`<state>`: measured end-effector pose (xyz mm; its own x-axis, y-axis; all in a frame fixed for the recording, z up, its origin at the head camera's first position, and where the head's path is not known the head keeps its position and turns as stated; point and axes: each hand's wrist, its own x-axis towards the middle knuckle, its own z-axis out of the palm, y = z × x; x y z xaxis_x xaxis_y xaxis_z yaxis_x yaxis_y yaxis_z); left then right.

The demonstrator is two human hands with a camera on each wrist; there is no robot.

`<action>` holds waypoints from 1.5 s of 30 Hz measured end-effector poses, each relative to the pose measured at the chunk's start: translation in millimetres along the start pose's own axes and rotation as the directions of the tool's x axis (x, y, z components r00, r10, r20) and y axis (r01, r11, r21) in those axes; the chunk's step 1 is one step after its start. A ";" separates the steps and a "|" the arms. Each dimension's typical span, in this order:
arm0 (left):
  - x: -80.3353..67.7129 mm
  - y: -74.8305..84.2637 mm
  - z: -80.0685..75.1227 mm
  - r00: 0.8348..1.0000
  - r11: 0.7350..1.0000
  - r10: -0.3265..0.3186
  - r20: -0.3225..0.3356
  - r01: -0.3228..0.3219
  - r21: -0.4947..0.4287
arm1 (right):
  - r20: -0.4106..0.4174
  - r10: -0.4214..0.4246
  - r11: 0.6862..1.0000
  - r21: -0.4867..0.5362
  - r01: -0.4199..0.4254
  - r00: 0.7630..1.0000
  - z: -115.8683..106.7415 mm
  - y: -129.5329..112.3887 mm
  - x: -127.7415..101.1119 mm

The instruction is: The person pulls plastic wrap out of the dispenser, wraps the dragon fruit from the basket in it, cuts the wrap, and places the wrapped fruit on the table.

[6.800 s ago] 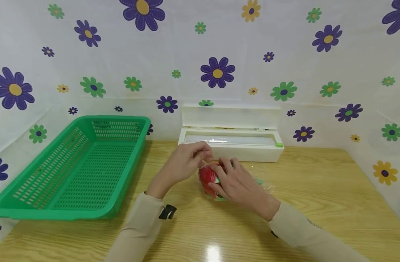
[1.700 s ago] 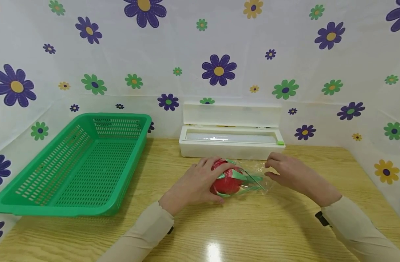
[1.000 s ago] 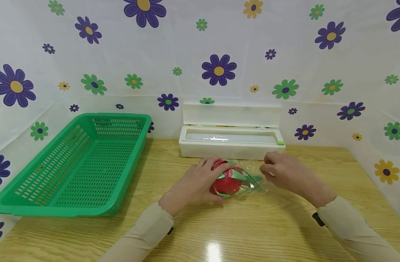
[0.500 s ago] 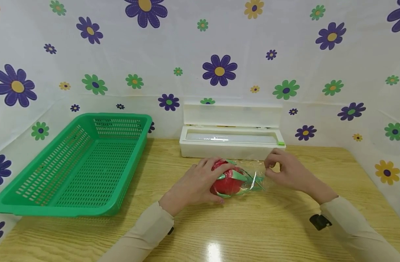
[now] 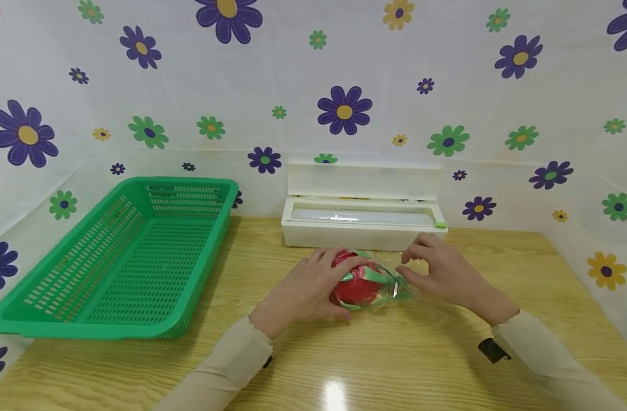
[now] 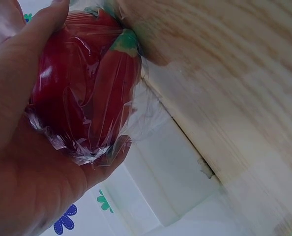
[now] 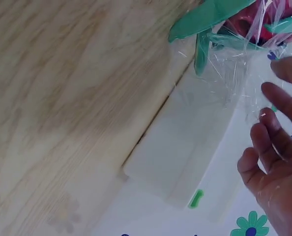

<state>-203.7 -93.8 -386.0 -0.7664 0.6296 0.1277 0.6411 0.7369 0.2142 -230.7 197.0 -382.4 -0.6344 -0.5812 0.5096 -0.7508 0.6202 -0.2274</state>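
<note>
A red fruit with green leaf tips (image 5: 356, 285) lies on the wooden table (image 5: 344, 365) in front of the white box, wrapped in clear cling film (image 5: 401, 273). My left hand (image 5: 305, 291) grips its left side, palm and curled fingers around it; the left wrist view shows the film-covered fruit (image 6: 87, 83) in my left hand (image 6: 18, 157). My right hand (image 5: 436, 274) is at the fruit's right end, its loosely spread fingers against the loose film there. In the right wrist view my right hand (image 7: 276, 147) touches the crinkled film (image 7: 224, 83) beside the green leaves (image 7: 210, 14).
A white cling film dispenser box (image 5: 364, 220) stands with its lid up at the back, just behind the fruit. A green perforated basket (image 5: 87, 331) sits at the left. Flower-patterned sheets wall in the back and both sides.
My right hand has moved left from beside the loose film to the fruit's right end, bunching the film against it. The left hand and fruit have stayed put.
</note>
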 end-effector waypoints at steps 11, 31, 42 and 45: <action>0.3 -1.0 1.1 1.000 1.000 0.002 0.001 -0.002 0.005 | 0.230 0.299 0.954 -0.066 -0.291 0.926 7.9 -8.2 17.5; 1.0 -0.8 2.3 1.000 1.000 -0.007 -0.004 0.007 0.019 | 0.161 0.319 0.941 0.062 -0.333 0.934 2.7 -7.5 19.3; 6.9 -11.4 0.9 0.999 1.000 0.006 -0.037 -0.005 0.012 | 0.029 0.052 0.966 0.253 -0.057 0.998 12.1 -35.3 3.3; 7.9 -12.7 -1.6 1.000 1.000 -0.008 -0.023 0.008 0.020 | -0.026 -0.049 0.978 0.200 0.053 0.998 17.8 -36.7 -1.0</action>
<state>-217.9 -98.6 -386.2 -0.7721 0.6180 0.1481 0.6354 0.7468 0.1961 -205.8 165.4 -389.3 -0.5921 -0.5969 0.5414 -0.8049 0.4709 -0.3611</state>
